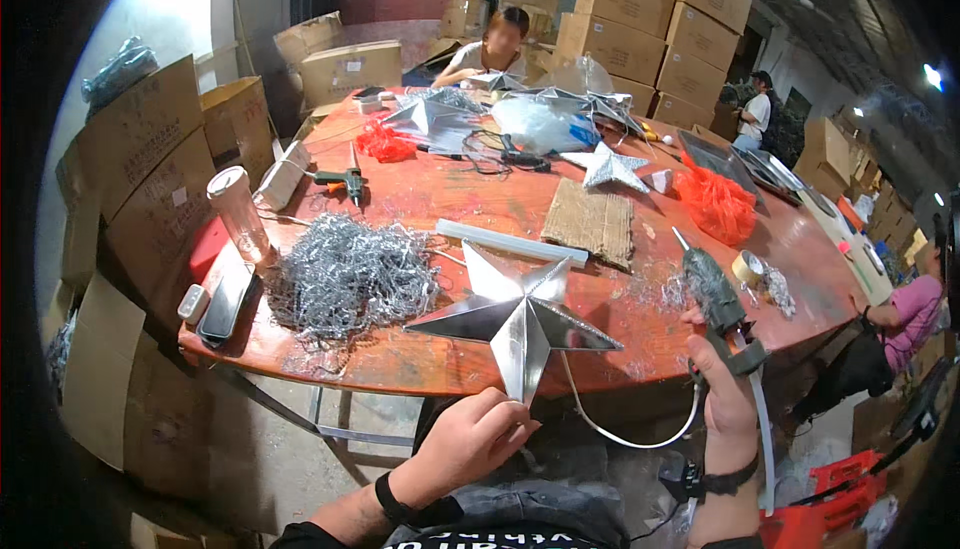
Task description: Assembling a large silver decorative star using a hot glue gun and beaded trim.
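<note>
A shiny silver five-pointed star (522,314) rests partly on the red table, one point reaching over the near edge. My left hand (474,446) pinches that near point between thumb and fingers. My right hand (728,399) is wrapped round a dark green hot glue gun (712,289), its nozzle tilted up and to the left. A glue stick (764,449) sticks out of the gun's rear, and a white cord loops from it toward the star. Left of the star lies a tangled heap of silver tinsel garland (352,277).
Behind the star lie a bundle of glue sticks (512,242) and a cardboard piece (588,224). A second glue gun (345,184), a tumbler (240,214) and a phone (227,302) are at left. A tape roll (747,268) and red bag (715,201) are at right. A person (492,49) sits opposite.
</note>
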Action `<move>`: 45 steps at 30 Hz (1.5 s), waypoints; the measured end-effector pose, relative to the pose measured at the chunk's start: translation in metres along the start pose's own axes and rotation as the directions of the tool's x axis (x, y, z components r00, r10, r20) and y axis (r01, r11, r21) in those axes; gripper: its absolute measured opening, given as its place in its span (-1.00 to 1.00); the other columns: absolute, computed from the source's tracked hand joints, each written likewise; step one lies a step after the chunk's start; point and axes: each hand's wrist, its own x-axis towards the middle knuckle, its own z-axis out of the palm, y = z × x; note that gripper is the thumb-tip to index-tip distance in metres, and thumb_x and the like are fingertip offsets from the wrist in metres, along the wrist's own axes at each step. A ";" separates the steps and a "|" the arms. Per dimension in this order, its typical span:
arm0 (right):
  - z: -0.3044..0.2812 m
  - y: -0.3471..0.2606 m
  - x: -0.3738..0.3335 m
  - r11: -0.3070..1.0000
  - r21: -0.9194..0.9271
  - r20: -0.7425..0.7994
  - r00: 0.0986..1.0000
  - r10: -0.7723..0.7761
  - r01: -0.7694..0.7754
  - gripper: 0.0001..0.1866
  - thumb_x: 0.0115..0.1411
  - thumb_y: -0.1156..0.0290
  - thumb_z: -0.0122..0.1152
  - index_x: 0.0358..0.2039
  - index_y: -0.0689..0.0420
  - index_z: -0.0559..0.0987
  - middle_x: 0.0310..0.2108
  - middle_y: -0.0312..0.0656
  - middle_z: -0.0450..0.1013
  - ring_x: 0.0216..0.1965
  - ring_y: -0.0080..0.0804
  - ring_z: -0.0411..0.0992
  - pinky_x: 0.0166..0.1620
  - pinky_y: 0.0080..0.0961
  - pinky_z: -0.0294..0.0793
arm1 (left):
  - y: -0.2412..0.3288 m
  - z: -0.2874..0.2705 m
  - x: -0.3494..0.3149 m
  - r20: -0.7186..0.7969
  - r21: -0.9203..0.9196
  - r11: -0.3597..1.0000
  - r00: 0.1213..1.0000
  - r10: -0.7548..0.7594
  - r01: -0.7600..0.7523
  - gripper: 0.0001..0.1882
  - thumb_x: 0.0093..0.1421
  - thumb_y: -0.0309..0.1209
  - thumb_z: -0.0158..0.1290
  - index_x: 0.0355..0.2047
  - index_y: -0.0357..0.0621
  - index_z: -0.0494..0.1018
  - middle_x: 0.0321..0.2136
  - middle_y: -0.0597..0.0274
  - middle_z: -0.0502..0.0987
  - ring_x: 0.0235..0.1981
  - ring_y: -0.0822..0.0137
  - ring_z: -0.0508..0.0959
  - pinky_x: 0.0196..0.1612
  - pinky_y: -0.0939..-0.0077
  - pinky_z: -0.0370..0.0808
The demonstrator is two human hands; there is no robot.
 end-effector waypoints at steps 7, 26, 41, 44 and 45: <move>-0.011 0.018 0.012 0.968 0.148 -0.060 0.979 -0.195 0.202 -0.30 0.12 -0.26 0.22 -0.22 0.27 0.56 -0.27 -0.12 0.54 -0.11 -0.27 0.47 0.08 -0.20 0.37 | 0.005 0.005 -0.003 -0.031 -0.008 1.000 0.999 0.005 -0.005 -0.77 0.00 -0.55 0.30 -0.34 -0.15 0.49 -0.46 0.13 0.51 -0.53 0.16 0.54 -0.49 0.36 0.45; 0.024 0.030 0.013 0.952 0.290 0.257 0.966 0.019 -0.096 -0.21 0.02 -0.41 0.16 -0.21 0.19 0.51 -0.31 -0.16 0.51 -0.12 -0.12 0.47 0.09 -0.10 0.35 | 0.112 -0.082 0.071 -0.263 -0.115 0.939 0.921 0.287 -0.325 -0.94 0.21 -0.41 0.09 -0.36 -0.03 0.56 -0.40 0.37 0.59 -0.40 0.34 0.53 -0.38 0.49 0.42; 0.004 0.058 0.008 0.991 0.105 0.221 0.969 -0.106 0.085 0.03 -0.18 -0.41 0.34 -0.05 0.38 0.52 -0.17 -0.04 0.54 -0.12 -0.30 0.51 0.02 -0.35 0.44 | 0.068 -0.059 0.073 -0.132 -0.100 0.919 0.921 0.367 -0.381 -0.83 0.19 -0.38 0.12 -0.22 0.22 0.58 -0.25 0.57 0.61 -0.30 0.41 0.57 -0.30 0.50 0.41; 0.025 0.020 0.014 0.979 -0.203 0.236 0.969 0.069 -0.020 -0.04 -0.20 -0.30 0.45 -0.07 0.37 0.52 -0.17 -0.09 0.56 -0.13 -0.36 0.50 0.00 -0.39 0.45 | 0.066 -0.075 0.072 0.013 0.161 0.953 0.966 0.257 -0.255 -0.71 0.13 -0.45 0.15 -0.18 0.32 0.58 -0.22 0.66 0.58 -0.24 0.49 0.54 -0.24 0.56 0.38; 0.031 0.014 0.019 0.957 -0.271 0.262 0.948 0.180 -0.107 -0.10 -0.26 -0.21 0.53 -0.11 0.32 0.52 -0.19 -0.11 0.56 -0.15 -0.36 0.51 -0.04 -0.43 0.45 | 0.049 -0.069 0.072 -0.030 0.199 0.932 0.949 0.315 -0.303 -0.70 0.12 -0.47 0.15 -0.18 0.30 0.58 -0.20 0.59 0.58 -0.20 0.43 0.55 -0.21 0.52 0.39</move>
